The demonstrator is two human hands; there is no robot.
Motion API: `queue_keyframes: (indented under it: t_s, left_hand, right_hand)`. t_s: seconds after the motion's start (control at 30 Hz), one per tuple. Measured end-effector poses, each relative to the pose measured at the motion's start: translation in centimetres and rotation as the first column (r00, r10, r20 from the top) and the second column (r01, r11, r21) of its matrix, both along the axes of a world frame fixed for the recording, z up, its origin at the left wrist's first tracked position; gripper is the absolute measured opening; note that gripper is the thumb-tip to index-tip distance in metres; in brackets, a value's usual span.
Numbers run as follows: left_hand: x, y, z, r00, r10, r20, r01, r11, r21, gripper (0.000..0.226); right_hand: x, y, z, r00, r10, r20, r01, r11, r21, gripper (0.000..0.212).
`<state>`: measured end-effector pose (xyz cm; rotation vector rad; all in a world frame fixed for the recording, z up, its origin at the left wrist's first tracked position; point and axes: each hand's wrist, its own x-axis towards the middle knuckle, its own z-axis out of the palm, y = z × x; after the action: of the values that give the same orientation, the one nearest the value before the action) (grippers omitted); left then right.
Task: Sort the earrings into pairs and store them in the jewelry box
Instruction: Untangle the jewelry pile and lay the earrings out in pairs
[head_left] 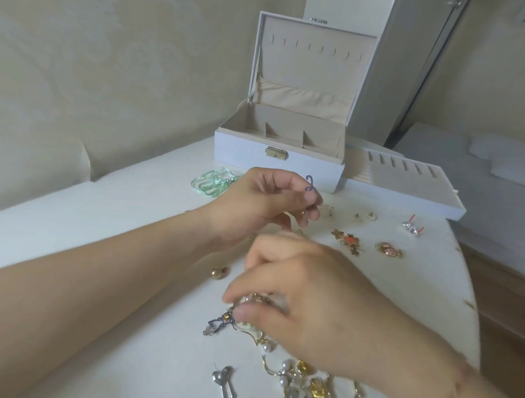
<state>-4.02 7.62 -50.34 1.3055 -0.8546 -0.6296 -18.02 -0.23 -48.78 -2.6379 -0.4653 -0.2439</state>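
nearest you, the unsorted heap of earrings (299,387) is large, so most sorting looks left. your right hand (303,299) pinches into its top at a blue earring (218,322). your left hand (264,205) pinches the matching blue earring (309,183) above the table (128,207). beyond, four small groups (377,236) lie apart, seemingly paired. the jewelry box (276,162) stands open, its visible compartments bare; its tray (412,191) beside it looks bare too.
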Motion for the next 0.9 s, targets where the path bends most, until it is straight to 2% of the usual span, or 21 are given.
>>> queue_keyframes:
  t_s: [0.17, 0.23, 0.37, 0.47, 0.5, 0.57, 0.63, 0.7, 0.77, 0.9]
  left_hand:
    - [0.0, 0.0, 0.1, 0.996, 0.032, 0.077, -0.036, 0.998, 0.045, 0.013]
    - [-0.1, 0.0, 0.1, 0.995, 0.021, 0.093, -0.026, 0.998, 0.05, 0.014]
    - [-0.1, 0.0, -0.1, 0.995, 0.024, 0.095, -0.029, 0.998, 0.052, 0.013]
    - [0.0, 0.0, -0.1, 0.995, 0.046, 0.084, -0.05, 0.998, 0.048, 0.01]
    - [0.0, 0.0, -0.1, 0.993, 0.074, 0.09, -0.078, 0.996, 0.045, 0.009]
    - [0.2, -0.1, -0.1, 0.985, 0.133, 0.105, -0.137, 0.99, 0.029, 0.007]
    - [0.2, -0.3, -0.1, 0.984, 0.151, 0.092, -0.151, 0.989, -0.002, 0.005]
    - [0.2, -0.4, -0.3, 0.988, 0.134, 0.071, -0.133, 0.991, -0.029, 0.005]
    - [0.1, -0.5, -0.4, 0.99, 0.113, 0.081, -0.11, 0.993, -0.034, 0.008]
    - [-0.4, -0.6, -0.5, 0.989, 0.094, 0.116, -0.091, 0.996, -0.025, 0.019]
  right_hand:
    - [0.8, 1.7, -0.9, 0.999, 0.04, -0.021, -0.043, 0.985, -0.166, 0.02]
    - [0.8, 1.9, -1.1, 0.999, 0.038, -0.039, -0.044, 0.983, -0.176, 0.021]
    - [0.7, 2.1, -1.4, 0.997, 0.07, -0.012, -0.071, 0.982, -0.173, 0.006]
    - [0.2, 2.2, -1.4, 0.998, 0.063, 0.019, -0.059, 0.984, -0.171, 0.008]
    - [-0.1, 2.2, -1.2, 0.999, 0.041, 0.017, -0.039, 0.992, -0.116, 0.008]
    - [-0.4, 1.5, -0.5, 0.999, -0.025, -0.024, 0.028, 0.989, 0.146, 0.008]
    - [-0.4, 0.2, 0.3, 0.991, -0.128, -0.03, 0.128, 0.885, 0.447, 0.009]
    - [0.0, -1.5, 0.7, 0.959, -0.281, -0.043, 0.236, 0.705, 0.669, 0.009]
    - [0.4, -3.2, 0.7, 0.915, -0.388, -0.108, 0.318, 0.532, 0.785, 0.004]
    - [0.7, -5.0, 0.1, 0.857, -0.49, -0.161, 0.393, 0.419, 0.818, 0.004]
